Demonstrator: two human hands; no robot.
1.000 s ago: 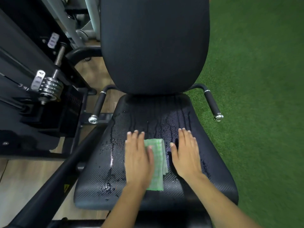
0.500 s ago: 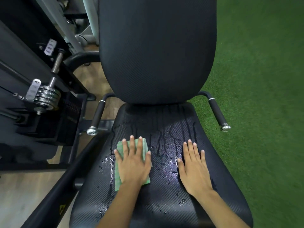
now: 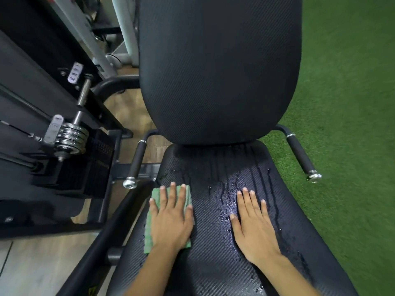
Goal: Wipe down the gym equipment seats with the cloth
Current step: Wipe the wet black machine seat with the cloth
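Cloth (image 3: 152, 231) under left hand (image 3: 171, 221) — long axis toward backrest (image 3: 218, 71)

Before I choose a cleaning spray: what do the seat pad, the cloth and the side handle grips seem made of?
Seat pad: likely vinyl or similar synthetic upholstery, black with a fine woven texture; water beads on it.
Cloth: soft-looking green textile, perhaps microfibre.
Handle grips: matte black, probably foam or rubber, with shiny metal end caps.

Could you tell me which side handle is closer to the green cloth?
The left handle, above the wooden floor: the cloth lies just by its chrome end; the right handle stands across the seat.
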